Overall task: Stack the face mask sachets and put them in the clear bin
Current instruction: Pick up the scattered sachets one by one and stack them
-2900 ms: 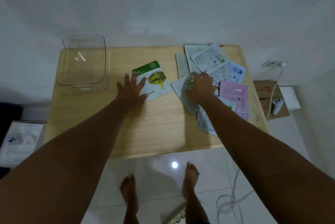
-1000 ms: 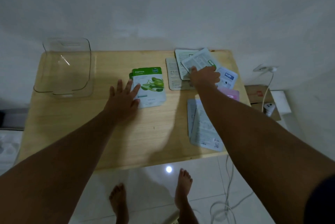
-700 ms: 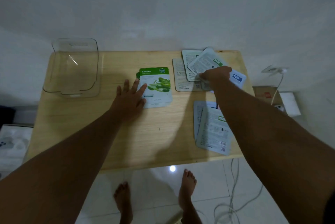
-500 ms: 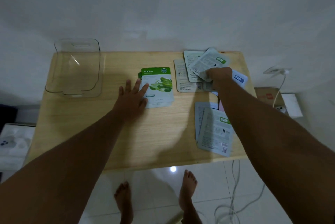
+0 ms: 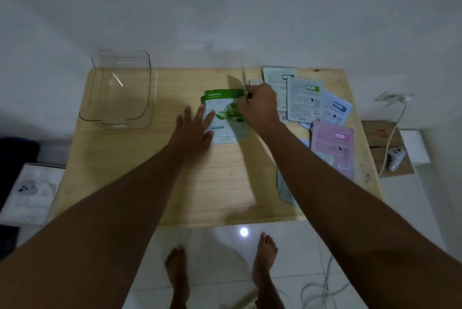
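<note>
A small stack of green-topped Aloe Vera sachets (image 5: pixel 220 113) lies mid-table. My left hand (image 5: pixel 193 128) rests flat on its left edge, fingers spread. My right hand (image 5: pixel 258 106) hovers over the stack's right side, closed on a pale sachet (image 5: pixel 236 83) that is blurred by motion and tilted up. Several loose sachets remain at the right: grey-white ones (image 5: pixel 302 98), a blue-white one (image 5: pixel 336 108) and a pink one (image 5: pixel 333 143). More lie partly hidden under my right forearm. The clear bin (image 5: pixel 120 88) stands at the table's back left, with nothing in it.
The wooden table (image 5: pixel 155 183) stands against a white wall. A cardboard box (image 5: pixel 382 143) with a white device and a cable sits on the floor at the right. A white package (image 5: pixel 30 193) lies on the floor at the left. My bare feet are below the front edge.
My right hand picked a pale sachet from the pile at the right and carried it left over the green stack. My left hand stayed on the stack.
</note>
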Available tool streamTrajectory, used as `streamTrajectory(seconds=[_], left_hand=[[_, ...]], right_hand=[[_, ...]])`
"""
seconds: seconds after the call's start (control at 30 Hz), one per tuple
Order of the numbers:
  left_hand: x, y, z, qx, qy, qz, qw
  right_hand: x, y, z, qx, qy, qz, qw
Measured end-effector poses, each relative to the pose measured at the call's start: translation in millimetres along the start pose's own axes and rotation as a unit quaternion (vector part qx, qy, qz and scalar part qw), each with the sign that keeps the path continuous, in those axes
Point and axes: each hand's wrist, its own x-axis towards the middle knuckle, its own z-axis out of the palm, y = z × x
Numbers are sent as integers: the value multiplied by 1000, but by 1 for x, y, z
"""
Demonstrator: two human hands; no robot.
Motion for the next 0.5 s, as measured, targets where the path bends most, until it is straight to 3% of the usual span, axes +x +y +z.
streamTrajectory(seconds=[0.23,0.37,0.5], left_hand=[[1,-1,1,-4,0,8,1000],[-2,3,-4,-55,15,-15,998],[-2,6,-8,-91,25,-16,995]], right_hand=[[-11,-24,31,-82,-99,-33,991],[-18,-12,17,-212,-154,-13,965],[-30,-1,22,-218,-201,-16,955]])
